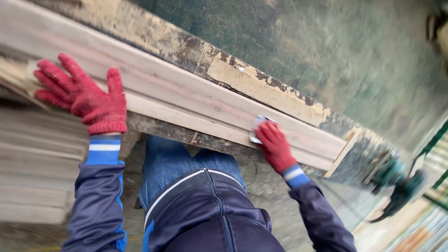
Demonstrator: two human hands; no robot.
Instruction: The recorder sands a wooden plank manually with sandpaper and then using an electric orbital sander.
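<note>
Left hand point(86, 95): red knit glove, flat on the pale plank point(186, 100), fingers spread toward 10 o'clock, palm pressing down, nothing gripped.
Right hand point(275, 147): red glove, curled and clamped on a small grey-white pad point(259, 125), probably sandpaper or a sanding block, blurred; pad pressed to plank face near front edge.
Plank position: lying on a rough workbench point(261, 84) with flaking paint, spanning frame from 9 o'clock to 4 o'clock.
Long axis: runs upper left to lower right, roughly 10-to-4 line; both hands sit along it, well apart.
Pad vs plank: pad at 11 o'clock from right knuckles, touching wood; free plank length extends both ways from it, more toward 10 o'clock than toward 4 o'clock end.
Nearer hand: right hand on the pad; left hand far up the plank at 9 o'clock side, holding it down.
Bench strip: thin light wood strip point(252, 81) nailed along bench top, just beyond plank at 12 o'clock from the pad.
Body: dark blue jacket with blue-white cuffs, jeans point(172, 161) below plank's front edge.
Floor side: green power tool point(396, 184) at 4 o'clock, apart from plank end, motion-blurred.
Stacked boards point(32, 163): at 8 o'clock, under left arm.
</note>
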